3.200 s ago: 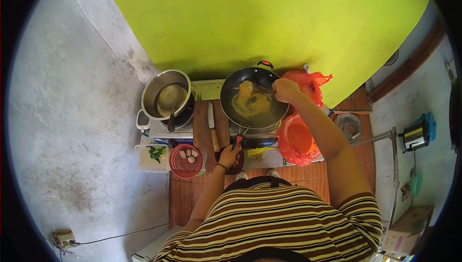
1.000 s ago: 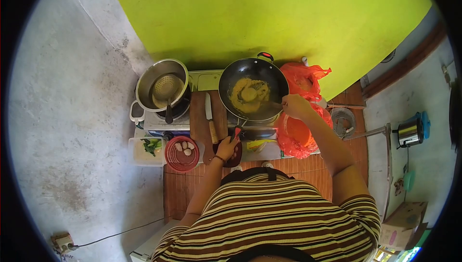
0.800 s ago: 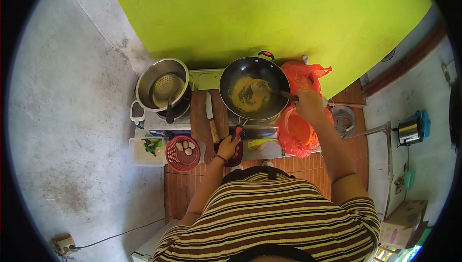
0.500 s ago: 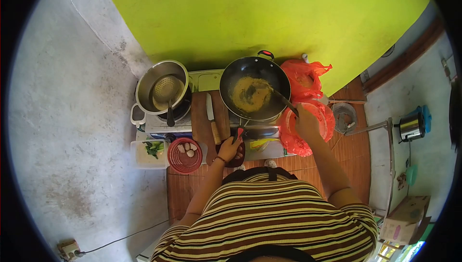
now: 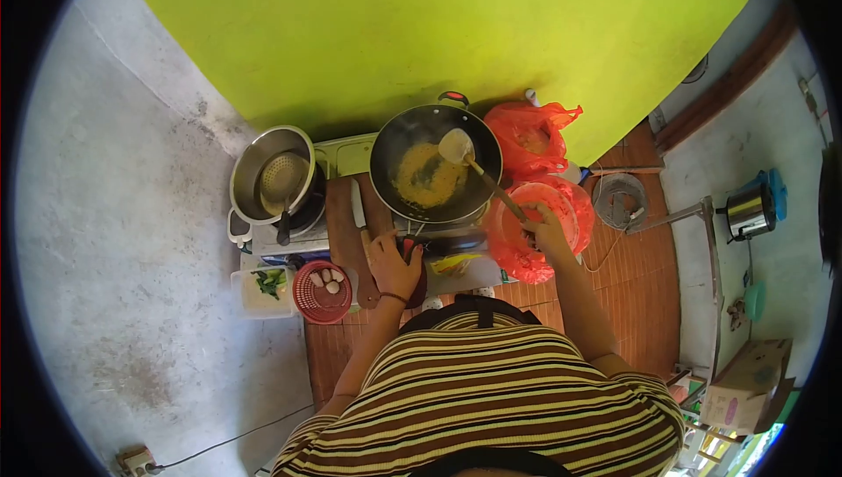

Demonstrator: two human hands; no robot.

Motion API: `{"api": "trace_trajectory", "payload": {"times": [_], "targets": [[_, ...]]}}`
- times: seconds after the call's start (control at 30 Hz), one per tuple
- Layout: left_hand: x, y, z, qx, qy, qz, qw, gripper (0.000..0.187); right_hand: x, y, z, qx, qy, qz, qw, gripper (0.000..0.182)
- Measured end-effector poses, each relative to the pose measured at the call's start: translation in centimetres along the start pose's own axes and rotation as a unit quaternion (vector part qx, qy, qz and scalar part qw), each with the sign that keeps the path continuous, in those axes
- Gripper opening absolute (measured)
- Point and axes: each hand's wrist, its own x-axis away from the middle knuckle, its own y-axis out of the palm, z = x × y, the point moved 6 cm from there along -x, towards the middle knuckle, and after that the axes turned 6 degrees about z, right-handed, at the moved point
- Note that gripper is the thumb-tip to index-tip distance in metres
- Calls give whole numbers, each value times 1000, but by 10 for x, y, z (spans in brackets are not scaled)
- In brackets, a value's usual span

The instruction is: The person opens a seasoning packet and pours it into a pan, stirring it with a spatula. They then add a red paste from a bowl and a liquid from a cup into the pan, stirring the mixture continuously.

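Observation:
My right hand [image 5: 547, 233] is closed on the handle of a spatula [image 5: 496, 188]. The spatula's pale head is over the right part of a black wok [image 5: 386, 166], above a yellow-brown paste [image 5: 419, 181]. My left hand [image 5: 395, 268] has its fingers apart beside the wok's near black-and-red handle [image 5: 410, 246]; whether it touches the handle is unclear. Just left of the wok, a knife [image 5: 358, 205] lies on a wooden cutting board [image 5: 340, 205], its lower end close to my left fingers.
On the left stands a metal pot [image 5: 248, 170] holding a perforated ladle [image 5: 282, 177]. Nearer are a red basket [image 5: 324, 303] with pale pieces and a container [image 5: 263, 306] with greens. Red plastic bags [image 5: 526, 148] sit right of the wok.
My left hand has loosened from the wok's handle, and its fingers have spread. The spatula's head has lifted off the paste and turned its pale face up. The view has shifted slightly.

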Motion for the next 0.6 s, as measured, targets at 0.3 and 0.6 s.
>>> {"api": "trace_trajectory", "payload": {"times": [0.3,0.6], "targets": [[-15,36,104,159,131,-38,978,35,-7,-93,-47,188,-177,203,944,34],[-17,99,154,192,144,-103,965,36,-65,-106,-45,449,-137,195,861,41]]}}
